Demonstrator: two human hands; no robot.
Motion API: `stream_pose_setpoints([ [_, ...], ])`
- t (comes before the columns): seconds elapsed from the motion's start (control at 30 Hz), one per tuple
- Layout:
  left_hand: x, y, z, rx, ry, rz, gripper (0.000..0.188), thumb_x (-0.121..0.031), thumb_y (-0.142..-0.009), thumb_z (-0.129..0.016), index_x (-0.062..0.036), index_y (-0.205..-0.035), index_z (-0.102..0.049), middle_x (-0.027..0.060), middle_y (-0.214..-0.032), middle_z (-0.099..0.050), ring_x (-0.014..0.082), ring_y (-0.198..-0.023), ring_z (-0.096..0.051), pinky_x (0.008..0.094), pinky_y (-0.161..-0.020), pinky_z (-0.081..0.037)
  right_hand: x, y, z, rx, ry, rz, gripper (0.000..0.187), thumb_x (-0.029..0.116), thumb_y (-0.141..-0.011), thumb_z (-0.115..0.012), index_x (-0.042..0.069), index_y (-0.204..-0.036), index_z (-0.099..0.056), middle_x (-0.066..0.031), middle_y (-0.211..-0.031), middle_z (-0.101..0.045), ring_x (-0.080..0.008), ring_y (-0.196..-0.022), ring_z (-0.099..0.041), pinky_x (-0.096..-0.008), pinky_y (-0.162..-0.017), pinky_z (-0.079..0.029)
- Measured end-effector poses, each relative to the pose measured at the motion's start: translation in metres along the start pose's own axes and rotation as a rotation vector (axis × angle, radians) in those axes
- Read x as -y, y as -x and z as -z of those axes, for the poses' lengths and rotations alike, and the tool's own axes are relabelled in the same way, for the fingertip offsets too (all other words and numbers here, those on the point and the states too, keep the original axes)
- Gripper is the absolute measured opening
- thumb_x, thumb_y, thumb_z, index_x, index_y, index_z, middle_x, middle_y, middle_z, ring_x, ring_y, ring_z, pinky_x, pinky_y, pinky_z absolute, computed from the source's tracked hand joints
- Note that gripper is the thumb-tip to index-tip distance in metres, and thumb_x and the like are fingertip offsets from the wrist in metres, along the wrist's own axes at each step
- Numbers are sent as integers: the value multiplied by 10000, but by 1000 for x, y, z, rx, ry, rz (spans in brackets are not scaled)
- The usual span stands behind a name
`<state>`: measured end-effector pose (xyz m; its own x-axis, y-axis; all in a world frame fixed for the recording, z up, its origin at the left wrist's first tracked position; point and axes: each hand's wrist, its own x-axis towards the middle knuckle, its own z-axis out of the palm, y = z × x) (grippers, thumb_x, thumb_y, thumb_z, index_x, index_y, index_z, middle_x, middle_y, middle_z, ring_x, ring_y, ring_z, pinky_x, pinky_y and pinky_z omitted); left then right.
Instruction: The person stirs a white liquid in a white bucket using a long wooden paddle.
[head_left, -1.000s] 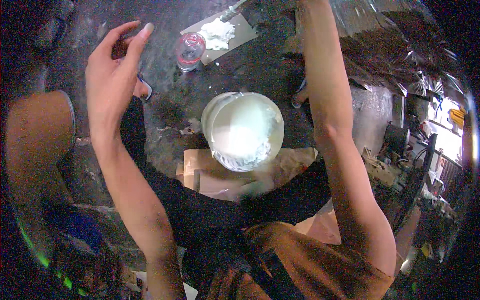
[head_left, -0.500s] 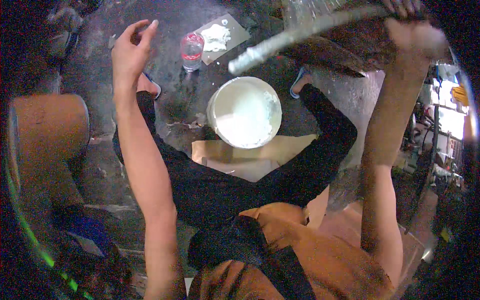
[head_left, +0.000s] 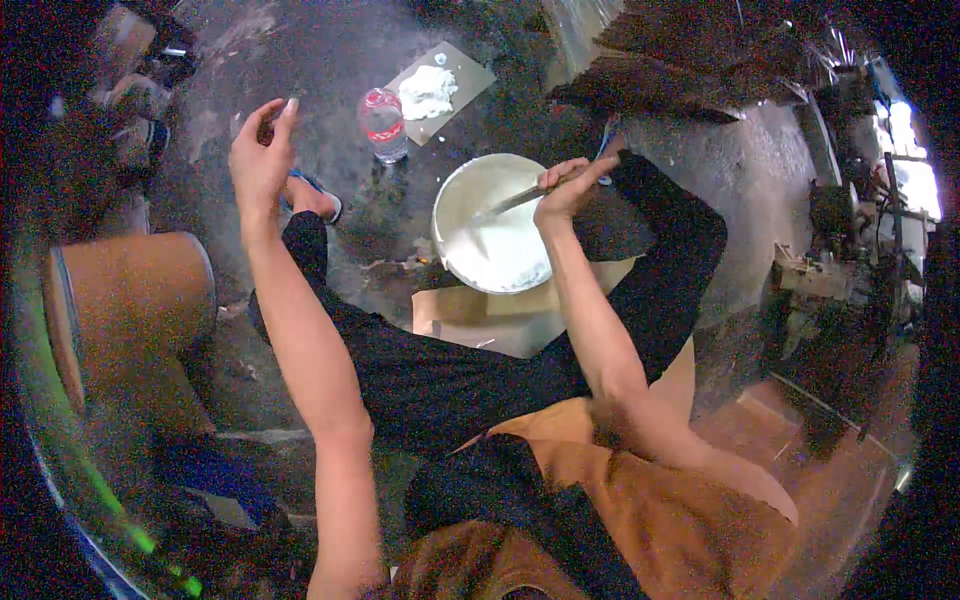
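Just above the centre of the frame, one bucket (head_left: 463, 195) holds white contents (head_left: 512, 245); the right hand (head_left: 568, 192), right of it, is wrapped around one stick (head_left: 528, 197) slanting inside, though whether its blurred tip is submerged I cannot tell. Working it well probably calls for a firm grip, smooth strokes within the rim, and the left hand (head_left: 262, 158) steadying the bucket; that hand hangs at upper left, loosely curled, seemingly holding nothing. Farther off, upper centre: one bottle (head_left: 382, 122), then one white heap (head_left: 427, 92) on one sheet (head_left: 472, 76).
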<state>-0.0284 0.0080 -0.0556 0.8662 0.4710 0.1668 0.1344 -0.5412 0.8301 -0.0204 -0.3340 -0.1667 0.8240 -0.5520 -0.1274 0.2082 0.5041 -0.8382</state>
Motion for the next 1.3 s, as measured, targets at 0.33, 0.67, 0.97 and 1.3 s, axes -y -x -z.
stream_pose_setpoints([
  [0.33, -7, -14, -10, 56, -121, -10, 429, -365, -838, -687, -29, -1102, -661, 61, -887, -646, 130, -762, -570, 259, -714, -453, 120, -73, -14, 51, 42, -310, 681, 808, -802, -329, 151, -626, -373, 5, -485, -313, -149, -395, -295, -301, -415, -259],
  [0.67, -18, -20, -50, 197, -196, -6, 442, -341, -853, -676, -16, -1150, -630, 129, -1062, -664, 176, -960, -620, 286, -847, -466, 12, -27, 13, 401, 5, -97, 660, 788, -790, -380, 131, -766, -436, -10, -594, -414, -150, -512, -401, -313, -508, -344],
  [0.97, -27, -18, -59, 242, -286, 19, 474, -375, -852, -669, -15, -1159, -626, 142, -1081, -659, 208, -1007, -617, 310, -882, -456, 39, -52, 14, 64, -22, -422, 671, 798, -802, -362, 153, -618, -377, 5, -487, -318, -140, -423, -299, -282, -452, -271],
  [1.3, 7, -30, -58, 258, -207, -20, 480, -380, -851, -665, -17, -1162, -625, 162, -1099, -655, 220, -1016, -617, 316, -897, -452, 63, -58, 13, 225, -80, -154, 721, 840, -768, -322, 135, -636, -389, 0, -508, -334, -135, -426, -322, -276, -449, -263],
])
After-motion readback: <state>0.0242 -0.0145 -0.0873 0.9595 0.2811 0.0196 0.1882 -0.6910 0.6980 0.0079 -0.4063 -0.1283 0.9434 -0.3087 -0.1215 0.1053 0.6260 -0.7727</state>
